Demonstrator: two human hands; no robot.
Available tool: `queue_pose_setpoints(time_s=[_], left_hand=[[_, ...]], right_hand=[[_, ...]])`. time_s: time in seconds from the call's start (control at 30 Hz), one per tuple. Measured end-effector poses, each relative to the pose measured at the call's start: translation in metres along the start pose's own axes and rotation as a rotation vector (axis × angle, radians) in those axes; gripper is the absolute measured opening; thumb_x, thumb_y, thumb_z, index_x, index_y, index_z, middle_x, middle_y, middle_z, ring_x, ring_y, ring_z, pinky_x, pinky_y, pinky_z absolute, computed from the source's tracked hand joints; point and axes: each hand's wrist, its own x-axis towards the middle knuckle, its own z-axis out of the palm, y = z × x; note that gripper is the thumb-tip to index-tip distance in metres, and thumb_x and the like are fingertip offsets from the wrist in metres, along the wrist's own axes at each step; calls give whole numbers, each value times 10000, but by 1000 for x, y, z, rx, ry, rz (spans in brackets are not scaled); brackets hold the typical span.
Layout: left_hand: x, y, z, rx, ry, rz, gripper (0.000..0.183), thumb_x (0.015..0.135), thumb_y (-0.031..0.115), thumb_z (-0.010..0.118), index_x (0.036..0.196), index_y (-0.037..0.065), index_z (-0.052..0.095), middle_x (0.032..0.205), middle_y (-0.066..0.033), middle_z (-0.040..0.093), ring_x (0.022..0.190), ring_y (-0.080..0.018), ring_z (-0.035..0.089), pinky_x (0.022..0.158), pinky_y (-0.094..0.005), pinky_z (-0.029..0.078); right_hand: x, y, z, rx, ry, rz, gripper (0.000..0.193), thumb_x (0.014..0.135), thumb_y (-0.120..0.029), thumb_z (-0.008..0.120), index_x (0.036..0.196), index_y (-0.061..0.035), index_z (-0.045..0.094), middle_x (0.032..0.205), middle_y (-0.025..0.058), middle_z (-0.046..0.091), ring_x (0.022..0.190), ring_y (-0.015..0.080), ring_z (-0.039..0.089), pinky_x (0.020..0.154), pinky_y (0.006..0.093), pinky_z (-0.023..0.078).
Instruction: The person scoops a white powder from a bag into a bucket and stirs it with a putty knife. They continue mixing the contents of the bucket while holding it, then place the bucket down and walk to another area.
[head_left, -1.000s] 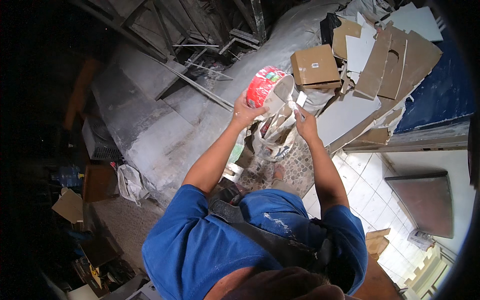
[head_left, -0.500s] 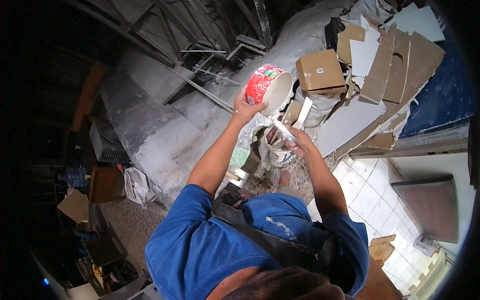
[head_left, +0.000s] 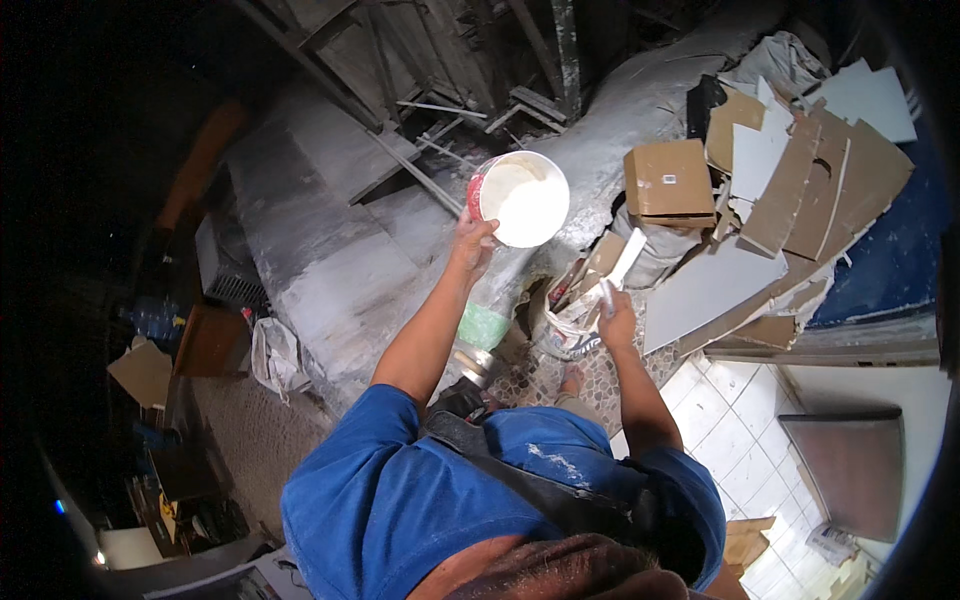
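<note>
A heap of broken boards (head_left: 800, 200), brown and white, is piled in the upper right of the frame, and a small cardboard box (head_left: 669, 183) is set at its left edge. Below the box, near the centre, a white sack (head_left: 572, 330) with scraps in it is seen on the patterned floor, and a crumpled green bag (head_left: 483, 325) lies just left of it. White tiles (head_left: 735, 410) are spread at the lower right; a dusty grey slab (head_left: 320, 250) fills the middle left.

The left hand (head_left: 472, 238) is raised on an outstretched arm, its fingers wrapped around the lower rim of a round red-sided bucket (head_left: 523, 198), which is held above centre and tipped so that its white filling faces the camera. The right hand (head_left: 614, 322) is held lower, right of centre, fingers closed around the handle of a flat white-smeared blade (head_left: 626, 260) that points up toward the box.

Compared with half a second ago, the bucket is turned: its red side was then shown, whereas its open mouth is now seen. The right hand has been drawn down and away from the bucket.
</note>
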Motion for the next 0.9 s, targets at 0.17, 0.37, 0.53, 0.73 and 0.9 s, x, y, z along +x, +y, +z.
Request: queue_pose_setpoints(time_s=[0.17,0.37,0.53,0.73,0.9], left_hand=[[-20,13,-3,-181,43,-118,706,901,252,701,1503,53,390,1429,-128,569,1311,-290,570,1120,-497,459],[-32,6,5,-282,0,-210,673,917,277,683,1477,14,419,1409,-147,589,1298,-294,584,1138,-488,445],[-40,4,11,-212,-78,-208,662,907,252,670,1472,10,424,1401,-148,596,1288,-282,594,1128,-470,460],[-44,6,1,-263,-165,-231,598,913,178,662,1451,38,442,1339,-128,622,1222,-246,627,1064,-403,517],[-51,19,-8,-120,-188,-279,627,905,167,666,1471,34,431,1309,-109,642,1195,-218,643,1040,-380,534]], right_hand=[[25,-77,-45,398,199,76,372,990,-159,650,1330,-10,629,1097,157,680,1018,278,661,941,373,505],[60,-164,-76,360,170,-120,350,987,-175,665,1296,-11,658,1121,166,690,1041,264,669,939,345,505],[66,-213,-90,-130,2,-383,432,885,-87,683,1309,-170,697,1064,153,639,949,354,639,861,435,527],[90,-232,-94,-437,-193,-653,467,815,-80,712,1265,-202,727,1123,82,630,994,290,591,867,427,492],[123,-229,-122,-471,-354,-752,485,806,-56,702,1268,-199,719,1145,52,648,994,278,590,887,430,488]])
